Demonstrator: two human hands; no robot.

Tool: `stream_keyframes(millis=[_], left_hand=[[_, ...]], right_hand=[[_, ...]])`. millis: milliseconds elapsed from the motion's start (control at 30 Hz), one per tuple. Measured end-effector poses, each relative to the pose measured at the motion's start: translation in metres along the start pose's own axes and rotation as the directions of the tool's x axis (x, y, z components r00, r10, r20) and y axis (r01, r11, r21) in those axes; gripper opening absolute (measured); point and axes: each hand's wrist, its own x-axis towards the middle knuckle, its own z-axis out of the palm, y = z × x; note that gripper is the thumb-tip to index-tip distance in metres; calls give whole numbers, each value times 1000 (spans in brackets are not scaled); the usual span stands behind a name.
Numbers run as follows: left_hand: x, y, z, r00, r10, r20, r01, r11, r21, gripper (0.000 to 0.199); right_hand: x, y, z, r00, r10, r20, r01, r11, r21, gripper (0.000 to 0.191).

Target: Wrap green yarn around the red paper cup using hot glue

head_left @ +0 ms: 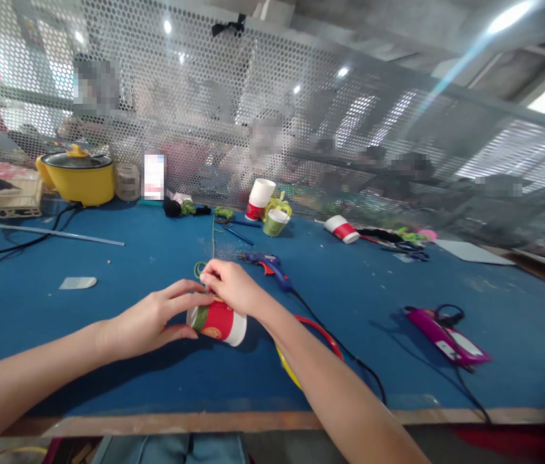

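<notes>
A red and white paper cup (221, 321) lies on its side over the blue tabletop, with a band of green around one end. My left hand (159, 316) is closed around that green end, fingers above and thumb below. Over the cup's upper side, my right hand (229, 283) pinches a strand of green yarn (214, 240). The yarn loops beside the fingers and runs back to a small green ball (224, 212). The fingertips partly hide where yarn and cup meet. Just beyond my right hand lies a blue glue gun (270, 264) with an orange trigger.
Behind stand a yellow pot (84, 180), a jar (128, 182), a lit phone (153, 175), stacked cups (259, 198) and a green-wrapped cup (276, 222). Another cup (342, 229) lies tipped over. A purple power strip (446, 336) is at right. A perforated screen (195, 84) borders the table.
</notes>
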Motion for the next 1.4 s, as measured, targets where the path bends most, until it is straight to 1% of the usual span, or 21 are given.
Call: stream_keyframes(millis=[100,167,200,267,367,433,500,533,633,700,800,900,1000,1133,1233,1300,1400], left_hand=[[1,3,-1,1000,-6,-5,6,999,-35,47],[2,6,0,999,-33,-26,30,993,-114,52],[3,7,0,997,-70,-34,63,982,-175,53],[5,9,2,982,-182,-42,160,935,-316,51],[7,9,6,938,-347,-23,294,826,-481,43],[8,7,8,915,-402,2,337,765,-549,39],[8,5,9,909,-415,34,355,729,-585,34],[8,5,9,912,-409,39,351,728,-589,33],[8,8,7,938,-347,0,289,781,-553,31],[7,10,4,963,-266,-31,216,838,-501,33],[5,12,0,988,-154,-27,135,928,-348,39],[4,12,-3,995,-100,-7,97,978,-187,41],[3,12,-4,997,-75,-4,74,990,-123,41],[3,13,-4,997,-76,7,76,993,-87,38],[3,15,-4,996,-83,14,84,993,-84,38],[4,15,-4,996,-89,16,90,992,-86,38],[3,14,-5,995,-102,4,102,992,-80,38]], right_hand=[[-1,1,1,1000,8,-11,-8,1000,-8,14],[-1,1,2,999,16,-31,-17,1000,-20,14],[-1,1,3,999,19,-39,-20,999,-26,14],[-2,2,4,998,26,-51,-28,999,-42,14],[-3,2,6,997,36,-65,-40,997,-63,14],[-5,1,7,996,37,-76,-42,997,-70,14],[-6,0,6,996,39,-85,-45,997,-68,14],[-7,-1,6,995,40,-87,-46,997,-63,14],[-9,-2,4,996,24,-86,-27,999,-27,14],[-10,-2,2,997,-2,-77,2,1000,7,14],[-11,-3,-2,999,-34,-41,37,997,73,13],[-11,-5,-5,999,-52,-11,53,991,121,12],[-9,-7,-6,999,-54,7,52,987,150,12],[-4,-4,-2,997,-54,55,38,968,249,11],[0,1,-4,999,-11,40,0,963,269,11],[0,6,-14,999,54,0,-53,972,228,13],[-3,17,-41,982,149,-114,-131,979,154,18]])
